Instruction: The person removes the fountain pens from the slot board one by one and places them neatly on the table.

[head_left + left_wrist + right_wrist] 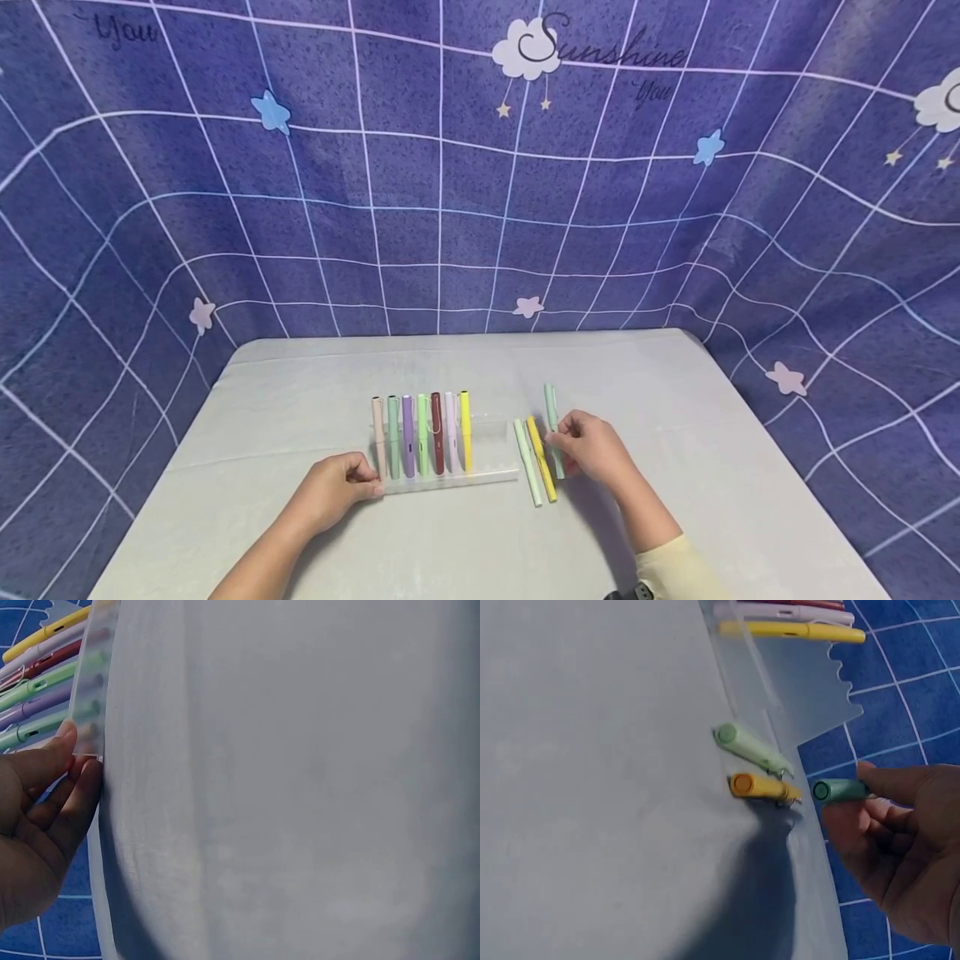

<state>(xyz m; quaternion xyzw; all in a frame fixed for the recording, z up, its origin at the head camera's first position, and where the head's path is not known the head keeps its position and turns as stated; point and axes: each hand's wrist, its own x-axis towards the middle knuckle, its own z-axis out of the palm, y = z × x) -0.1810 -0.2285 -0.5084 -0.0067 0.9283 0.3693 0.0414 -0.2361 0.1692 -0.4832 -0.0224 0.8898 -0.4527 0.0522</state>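
Observation:
My left hand pinches the front left corner of a clear plastic pen stand between thumb and fingers. Several pens lean side by side in the stand, from a beige pen at the left to a yellow pen; the right part of the stand has no pens. To the right of it, my right hand holds a green pen by thumb and fingertips, raised off the table in the right wrist view. Just left of that hand, a pale green pen and an orange-yellow pen lie on the table.
A pale cloth covers the table. Behind and at both sides hangs a blue curtain with a grid pattern, stars and clouds. The stand's back edge has a row of scalloped notches.

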